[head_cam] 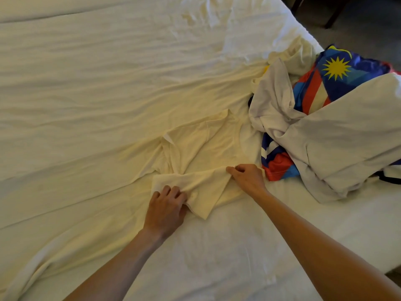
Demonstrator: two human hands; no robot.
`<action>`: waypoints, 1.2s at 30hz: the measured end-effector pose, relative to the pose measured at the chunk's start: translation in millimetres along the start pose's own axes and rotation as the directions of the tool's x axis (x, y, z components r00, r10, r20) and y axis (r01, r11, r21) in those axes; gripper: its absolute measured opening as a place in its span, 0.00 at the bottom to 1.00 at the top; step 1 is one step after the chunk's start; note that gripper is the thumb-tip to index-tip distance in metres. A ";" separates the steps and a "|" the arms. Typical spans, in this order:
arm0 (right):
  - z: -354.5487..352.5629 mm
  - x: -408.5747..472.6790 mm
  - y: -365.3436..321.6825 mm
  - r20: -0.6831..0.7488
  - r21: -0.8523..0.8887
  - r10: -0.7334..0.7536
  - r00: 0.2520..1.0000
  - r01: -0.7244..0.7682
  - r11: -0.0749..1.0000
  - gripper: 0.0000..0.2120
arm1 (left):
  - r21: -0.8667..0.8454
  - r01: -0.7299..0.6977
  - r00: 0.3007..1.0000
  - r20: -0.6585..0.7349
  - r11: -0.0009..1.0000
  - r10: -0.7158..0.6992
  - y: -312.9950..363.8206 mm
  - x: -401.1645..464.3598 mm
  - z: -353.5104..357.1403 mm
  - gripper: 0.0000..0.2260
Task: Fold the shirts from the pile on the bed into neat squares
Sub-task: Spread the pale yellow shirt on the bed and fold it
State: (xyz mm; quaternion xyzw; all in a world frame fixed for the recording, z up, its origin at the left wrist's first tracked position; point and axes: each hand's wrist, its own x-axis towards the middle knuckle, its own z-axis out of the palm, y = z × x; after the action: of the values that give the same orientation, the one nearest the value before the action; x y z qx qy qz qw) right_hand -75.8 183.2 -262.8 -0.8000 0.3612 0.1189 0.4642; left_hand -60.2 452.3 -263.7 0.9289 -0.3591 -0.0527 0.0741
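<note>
Your left hand (166, 208) and right hand (247, 178) both pinch the cream shirt (201, 153) mid-bed beside the pile (325, 118); early fold, likely; next, flatten it before squaring

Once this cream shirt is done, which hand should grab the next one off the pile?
Right. The right hand grips the cream shirt on the side beside the pile; the left hand would probably have to cross over.
</note>
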 end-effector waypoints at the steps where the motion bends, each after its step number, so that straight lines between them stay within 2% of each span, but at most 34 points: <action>1: 0.6 4.0 1.4 0.000 0.019 0.016 1.000 -0.016 1.000 0.13 | -0.041 0.026 1.000 -0.001 0.999 -0.026 -1.2 1.5 -1.6 0.09; 2: 1.3 6.3 2.9 -0.008 0.047 0.029 1.000 -0.028 0.998 0.12 | -0.123 0.124 0.992 -0.006 0.985 -0.125 -0.3 2.1 -6.2 0.10; 3: 2.3 8.0 4.7 -0.018 0.072 0.038 0.999 -0.036 0.997 0.12 | -0.235 0.285 0.956 -0.002 0.929 -0.293 1.5 2.4 -10.3 0.11; 4: 3.4 8.2 6.0 -0.028 0.088 0.045 0.999 -0.043 0.995 0.12 | -0.356 0.480 0.863 0.024 0.802 -0.505 3.6 2.7 -14.4 0.12; 5: 4.9 7.8 6.5 -0.035 0.096 0.051 0.998 -0.047 0.994 0.13 | -0.441 0.653 0.710 0.075 0.615 -0.700 4.4 3.9 -17.9 0.16; 6: 5.9 7.0 5.7 -0.040 0.096 0.056 0.998 -0.052 0.994 0.13 | -0.459 0.768 0.559 0.142 0.446 -0.817 2.7 6.4 -20.6 0.19; 7: 6.6 6.5 5.1 -0.043 0.091 0.061 0.997 -0.057 0.994 0.13 | -0.438 0.833 0.458 0.202 0.338 -0.865 -0.4 8.8 -21.4 0.21; 8: 6.8 5.4 4.3 -0.044 0.082 0.065 0.997 -0.062 0.995 0.13 | -0.415 0.859 0.418 0.233 0.298 -0.878 -4.3 11.0 -20.7 0.21; 9: 6.6 4.7 4.0 -0.043 0.077 0.062 0.997 -0.058 0.995 0.13 | -0.413 0.856 0.429 0.230 0.311 -0.873 -8.5 13.2 -19.9 0.19; 13: 4.1 2.8 2.1 -0.037 0.096 0.056 0.998 -0.052 0.994 0.14 | -0.485 0.694 0.602 -0.016 0.533 -0.798 -16.1 22.9 -24.9 0.11; 14: 3.6 1.8 1.3 -0.028 0.108 0.063 0.998 -0.060 0.992 0.15 | -0.520 0.642 0.632 -0.056 0.563 -0.773 -19.0 26.0 -27.8 0.10; 15: 3.3 0.9 0.3 -0.019 0.122 0.070 0.997 -0.067 0.990 0.15 | -0.598 0.594 0.642 -0.051 0.539 -0.765 -22.9 30.2 -29.8 0.10; 16: 2.5 0.0 -0.9 -0.013 0.130 0.077 0.997 -0.075 0.989 0.14 | -0.689 0.560 0.635 0.001 0.460 -0.772 -28.1 35.1 -31.0 0.10; 17: 1.3 -0.7 -2.5 -0.006 0.135 0.084 0.996 -0.082 0.987 0.13 | -0.767 0.543 0.603 0.073 0.341 -0.794 -33.9 40.1 -31.8 0.11; 18: -0.6 -1.5 -4.5 0.006 0.147 0.093 0.996 -0.093 0.985 0.12 | -0.808 0.549 0.534 0.144 0.212 -0.833 -39.6 44.9 -30.9 0.11; 20: -3.6 -2.5 -7.8 0.034 0.177 0.135 0.990 -0.139 0.974 0.09 | -0.811 0.585 0.332 0.249 -0.009 -0.910 -42.5 50.3 -31.6 0.13; 22: -4.8 -3.2 -9.9 0.030 0.201 0.191 0.981 -0.193 0.960 0.11 | -0.755 0.645 0.140 0.265 -0.115 -0.954 -27.8 45.7 -37.4 0.20; 23: -4.4 -2.9 -10.0 0.017 0.208 0.204 0.979 -0.203 0.957 0.13 | -0.737 0.665 0.107 0.259 -0.125 -0.960 -16.0 39.0 -38.7 0.22; 24: -3.6 -2.8 -9.7 -0.001 0.210 0.201 0.979 -0.197 0.958 0.14 | -0.725 0.676 0.106 0.274 -0.133 -0.956 -2.2 32.1 -38.7 0.23; 25: -2.3 -2.6 -9.0 -0.016 0.207 0.192 0.981 -0.185 0.961 0.13 | -0.702 0.698 0.135 0.327 -0.144 -0.935 12.0 24.7 -35.5 0.24; 27: 0.0 -3.8 -8.5 -0.030 0.200 0.170 0.985 -0.161 0.967 0.11 | -0.629 0.759 0.239 0.507 -0.166 -0.828 37.7 14.1 -27.3 0.28; 29: 0.4 -6.0 -8.1 -0.027 0.209 0.151 0.988 -0.142 0.968 0.10 | -0.592 0.787 0.291 0.605 -0.174 -0.741 51.1 14.4 -21.9 0.29; 33: -2.4 -9.7 -5.1 -0.022 0.224 0.116 0.993 -0.108 0.968 0.11 | -0.610 0.777 0.340 0.614 -0.155 -0.712 51.5 36.1 -21.9 0.17; 36: -4.8 -14.4 -1.2 -0.106 0.256 0.122 0.987 -0.091 0.962 0.20 | -0.751 0.650 0.437 0.489 -0.111 -0.755 46.4 43.6 -31.7 0.13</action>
State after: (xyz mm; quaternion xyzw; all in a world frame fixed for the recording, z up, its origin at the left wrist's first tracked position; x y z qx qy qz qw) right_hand -85.9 186.3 -251.8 -0.7200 0.4433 0.0487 0.5317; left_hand -53.8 392.1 -226.3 0.7710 0.2832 -0.2169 0.5275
